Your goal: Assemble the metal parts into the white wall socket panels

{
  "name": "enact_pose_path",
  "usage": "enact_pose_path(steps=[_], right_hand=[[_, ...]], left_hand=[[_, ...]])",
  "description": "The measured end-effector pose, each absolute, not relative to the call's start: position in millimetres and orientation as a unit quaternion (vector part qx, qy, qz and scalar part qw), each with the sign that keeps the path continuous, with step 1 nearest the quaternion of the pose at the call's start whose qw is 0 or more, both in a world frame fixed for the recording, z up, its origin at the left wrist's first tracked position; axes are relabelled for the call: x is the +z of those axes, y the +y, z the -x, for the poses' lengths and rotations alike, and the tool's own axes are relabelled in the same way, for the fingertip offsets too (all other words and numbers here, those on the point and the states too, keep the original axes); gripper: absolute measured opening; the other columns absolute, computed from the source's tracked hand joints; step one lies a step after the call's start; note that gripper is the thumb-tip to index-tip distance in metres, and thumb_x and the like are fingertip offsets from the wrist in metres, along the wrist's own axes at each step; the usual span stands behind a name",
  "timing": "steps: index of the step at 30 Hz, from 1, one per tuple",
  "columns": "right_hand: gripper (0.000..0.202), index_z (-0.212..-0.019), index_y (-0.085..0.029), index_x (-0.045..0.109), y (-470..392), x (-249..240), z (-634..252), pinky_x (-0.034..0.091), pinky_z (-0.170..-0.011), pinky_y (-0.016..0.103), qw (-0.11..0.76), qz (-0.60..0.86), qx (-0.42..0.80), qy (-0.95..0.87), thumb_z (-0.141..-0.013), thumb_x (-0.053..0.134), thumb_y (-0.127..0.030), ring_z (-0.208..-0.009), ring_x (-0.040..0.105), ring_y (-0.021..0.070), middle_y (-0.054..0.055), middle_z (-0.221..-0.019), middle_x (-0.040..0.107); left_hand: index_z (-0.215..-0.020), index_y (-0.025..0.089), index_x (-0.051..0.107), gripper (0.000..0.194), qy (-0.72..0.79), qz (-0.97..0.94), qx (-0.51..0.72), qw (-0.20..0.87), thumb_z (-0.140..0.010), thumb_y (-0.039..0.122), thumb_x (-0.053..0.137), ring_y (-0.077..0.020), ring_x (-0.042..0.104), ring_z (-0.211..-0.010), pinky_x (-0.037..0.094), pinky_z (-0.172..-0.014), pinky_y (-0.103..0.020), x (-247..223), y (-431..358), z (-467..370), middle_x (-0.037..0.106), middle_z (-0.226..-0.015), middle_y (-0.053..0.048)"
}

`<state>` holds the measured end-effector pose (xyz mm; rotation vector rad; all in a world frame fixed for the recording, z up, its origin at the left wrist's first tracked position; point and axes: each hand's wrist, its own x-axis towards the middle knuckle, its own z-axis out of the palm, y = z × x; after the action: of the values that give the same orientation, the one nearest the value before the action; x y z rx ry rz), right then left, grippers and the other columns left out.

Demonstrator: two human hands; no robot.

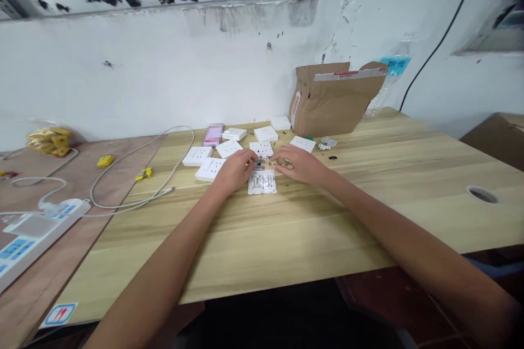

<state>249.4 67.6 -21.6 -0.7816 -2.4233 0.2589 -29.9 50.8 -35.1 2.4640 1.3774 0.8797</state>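
Observation:
Both hands work close together over small parts in the middle of the wooden table. My left hand (235,170) has its fingers bent and drawn together beside a small teal-and-metal piece (258,163); what they pinch is too small to name. Opposite it, my right hand (303,164) curls its fingers by small brass-coloured parts (285,163), and its grip is partly hidden. Just below the fingers lies an opened white socket housing (262,182), its inside facing up. Beyond the fingertips is a white socket faceplate (261,149).
Several white wall sockets (210,169) surround the hands. A cardboard box (333,101) stands against the wall, with a plastic bottle (395,73) behind it. At left are a white cable (135,204), a power strip (43,237) and yellow pieces (105,161). A cable hole (483,194) is at right.

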Motion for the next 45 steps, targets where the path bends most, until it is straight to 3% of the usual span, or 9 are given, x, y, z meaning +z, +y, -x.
enact_pose_path(steps=[3,6,10,14,23,28,32,37,45], right_hand=[[0.018,-0.111,-0.026,0.080,85.9,-21.5,-265.2,0.057,-0.103,0.048,0.318,0.327,0.047,-0.889,-0.108,0.063,-0.029,-0.113,0.073,0.0310,0.008,-0.113,0.083],[0.016,-0.105,-0.024,0.080,101.0,-24.8,-279.2,0.057,-0.103,0.051,0.294,0.382,0.017,-0.876,-0.104,0.065,-0.030,-0.115,0.071,0.0343,0.010,-0.108,0.082],[0.022,-0.111,-0.023,0.081,106.7,-28.2,-287.9,0.058,-0.101,0.049,0.223,0.435,0.024,-0.872,-0.099,0.074,-0.039,-0.115,0.072,0.0348,0.012,-0.117,0.079],[0.024,-0.115,-0.023,0.082,106.8,-33.2,-288.9,0.059,-0.095,0.042,0.180,0.446,0.040,-0.876,-0.095,0.076,-0.037,-0.108,0.075,0.0309,0.011,-0.120,0.078],[0.016,-0.104,-0.024,0.077,102.2,-31.5,-280.8,0.059,-0.089,0.042,0.242,0.423,0.053,-0.872,-0.089,0.079,-0.027,-0.098,0.073,0.0300,0.009,-0.115,0.073],[0.019,-0.113,-0.025,0.072,87.7,-22.0,-269.5,0.059,-0.093,0.042,0.306,0.367,0.116,-0.871,-0.094,0.074,-0.026,-0.105,0.072,0.0285,0.010,-0.126,0.071],[0.028,-0.120,-0.026,0.072,89.7,-33.5,-269.5,0.057,-0.101,0.045,0.262,0.341,0.104,-0.897,-0.096,0.063,-0.014,-0.119,0.071,0.0305,0.010,-0.127,0.074],[0.031,-0.119,-0.026,0.073,99.6,-44.5,-276.0,0.056,-0.109,0.049,0.259,0.352,0.098,-0.894,-0.095,0.059,-0.011,-0.127,0.069,0.0316,0.009,-0.126,0.077],[0.031,-0.133,-0.026,0.072,92.1,-43.8,-267.2,0.056,-0.112,0.052,0.275,0.354,0.108,-0.887,-0.104,0.064,-0.031,-0.130,0.069,0.0334,0.013,-0.135,0.076]], left_hand=[[-0.111,0.023,0.071,0.015,0.472,-0.827,0.299,0.062,-0.106,0.018,0.058,-0.0304,0.068,-0.114,0.057,-0.098,-0.047,-35.7,50.1,29.8,0.078,-0.114,-0.009],[-0.120,0.022,0.075,0.024,0.467,-0.839,0.279,0.036,-0.109,0.024,0.055,-0.0334,0.063,-0.117,0.055,-0.103,-0.052,-37.2,48.7,28.4,0.077,-0.120,-0.011],[-0.126,0.024,0.079,0.033,0.442,-0.861,0.249,0.029,-0.112,0.025,0.049,-0.0325,0.062,-0.117,0.053,-0.107,-0.053,-39.7,47.3,25.2,0.078,-0.128,-0.010],[-0.124,0.023,0.081,0.032,0.438,-0.863,0.251,0.027,-0.111,0.026,0.052,-0.0327,0.061,-0.120,0.053,-0.108,-0.054,-40.2,46.5,23.2,0.078,-0.129,-0.011],[-0.119,0.024,0.079,0.026,0.432,-0.855,0.284,0.038,-0.108,0.021,0.055,-0.0327,0.061,-0.120,0.054,-0.106,-0.052,-36.5,42.0,19.8,0.077,-0.124,-0.010],[-0.120,0.023,0.078,0.026,0.431,-0.853,0.291,0.046,-0.108,0.020,0.055,-0.0325,0.062,-0.121,0.053,-0.107,-0.051,-33.3,40.0,17.6,0.076,-0.123,-0.010],[-0.117,0.022,0.078,0.022,0.441,-0.852,0.278,0.051,-0.108,0.022,0.058,-0.0328,0.063,-0.115,0.054,-0.103,-0.050,-32.1,41.9,21.3,0.077,-0.114,-0.010],[-0.112,0.021,0.078,0.021,0.466,-0.838,0.278,0.057,-0.108,0.023,0.058,-0.0338,0.064,-0.114,0.054,-0.102,-0.051,-35.0,47.4,28.9,0.078,-0.111,-0.011],[-0.113,0.021,0.079,0.022,0.452,-0.850,0.267,0.047,-0.107,0.025,0.057,-0.0336,0.063,-0.112,0.055,-0.101,-0.052,-35.7,45.4,24.2,0.077,-0.109,-0.011]])
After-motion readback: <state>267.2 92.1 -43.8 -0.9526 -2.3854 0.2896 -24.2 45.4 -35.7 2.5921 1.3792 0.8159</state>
